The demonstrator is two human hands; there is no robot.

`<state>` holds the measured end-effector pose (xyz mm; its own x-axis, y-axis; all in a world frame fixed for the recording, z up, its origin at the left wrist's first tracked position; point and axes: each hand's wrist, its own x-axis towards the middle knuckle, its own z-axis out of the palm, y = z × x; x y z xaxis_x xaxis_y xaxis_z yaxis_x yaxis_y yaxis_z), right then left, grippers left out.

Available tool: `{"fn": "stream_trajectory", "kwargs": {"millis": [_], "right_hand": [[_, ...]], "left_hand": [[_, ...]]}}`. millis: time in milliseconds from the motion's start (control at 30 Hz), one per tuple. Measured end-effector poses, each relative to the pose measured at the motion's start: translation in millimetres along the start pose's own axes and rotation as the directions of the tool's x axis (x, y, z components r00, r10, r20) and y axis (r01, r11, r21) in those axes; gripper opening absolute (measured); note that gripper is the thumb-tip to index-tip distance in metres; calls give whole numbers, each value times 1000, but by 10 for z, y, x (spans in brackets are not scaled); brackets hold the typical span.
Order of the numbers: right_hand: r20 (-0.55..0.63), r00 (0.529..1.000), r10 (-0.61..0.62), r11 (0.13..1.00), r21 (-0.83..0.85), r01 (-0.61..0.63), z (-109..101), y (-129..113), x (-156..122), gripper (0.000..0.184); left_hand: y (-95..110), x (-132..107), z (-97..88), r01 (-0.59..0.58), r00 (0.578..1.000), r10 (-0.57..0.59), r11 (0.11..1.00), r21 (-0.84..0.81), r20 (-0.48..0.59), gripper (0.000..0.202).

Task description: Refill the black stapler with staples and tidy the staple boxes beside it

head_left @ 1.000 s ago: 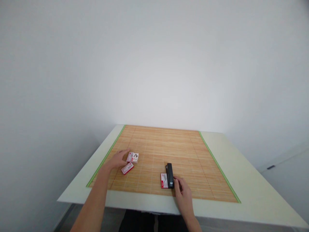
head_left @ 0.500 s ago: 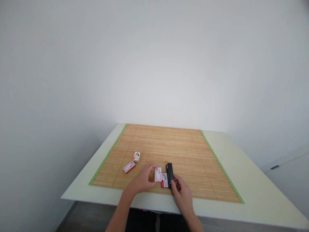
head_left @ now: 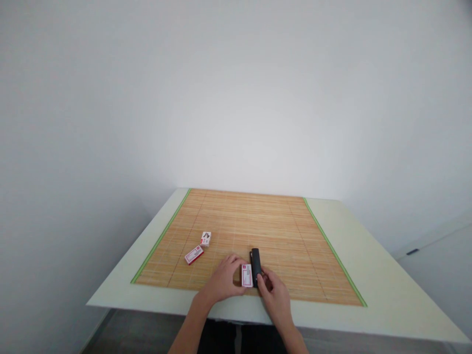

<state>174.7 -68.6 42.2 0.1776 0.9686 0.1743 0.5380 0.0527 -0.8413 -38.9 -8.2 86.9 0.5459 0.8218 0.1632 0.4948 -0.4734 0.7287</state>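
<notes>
My left hand (head_left: pixel 224 280) is curved around a small white box with red print (head_left: pixel 247 276), thumb at its near end and fingertips at its far end. That box lies where another red-and-white box lay before; the lower one is now hidden from sight. Close along its right side stands a black stapler (head_left: pixel 255 268), pointing away from me. My right hand (head_left: pixel 276 294) grips the near right part of the stapler, thumb on top and fingers bent against its side.
A red-edged box (head_left: pixel 193 254) lies slanted on the left of the bamboo mat (head_left: pixel 250 216), with a white box (head_left: pixel 205 239) bearing a dark picture just behind it. The mat covers much of the white table (head_left: pixel 383 295). A wall rises behind the table.
My left hand has brought its box to the right and nearer to me, over the box beside the stapler, which it now covers. The view has shifted slightly.
</notes>
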Motion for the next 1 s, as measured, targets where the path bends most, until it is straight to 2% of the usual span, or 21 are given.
{"fn": "stream_trajectory", "kwargs": {"millis": [200,400,533,667,733,800,867,933,1000], "right_hand": [[-10,1000,5,1000,12,-5,-7,-18,5,49],[14,1000,21,999,46,-22,-13,22,12,50],[40,998,43,997,66,-45,-42,27,21,52],[51,996,67,992,106,-72,-93,-7,49,57],[36,996,86,988,128,-89,-114,-15,56,59],[20,995,102,984,143,-104,-124,-10,52,61],[9,994,107,984,143,-107,-122,-1,39,62],[-1,995,97,987,128,-97,-111,-1,23,60],[-14,996,89,989,117,-87,-95,-14,7,59]], "left_hand": [[-17,15,58,-8,1000,8,1000,28,12,61],[-30,92,156,32,999,-33,998,46,13,60],[-48,119,217,11,999,-12,1000,24,32,62],[-150,44,194,0,1000,0,999,-40,8,92],[-277,-49,51,41,997,-44,998,-49,-56,98],[-469,-171,-210,104,981,-101,995,7,-165,80],[-704,-311,-544,196,944,-159,975,105,-288,60],[-929,-449,-861,297,916,-224,936,188,-334,54],[-1088,-562,-1070,369,895,-283,904,215,-344,58]]}}
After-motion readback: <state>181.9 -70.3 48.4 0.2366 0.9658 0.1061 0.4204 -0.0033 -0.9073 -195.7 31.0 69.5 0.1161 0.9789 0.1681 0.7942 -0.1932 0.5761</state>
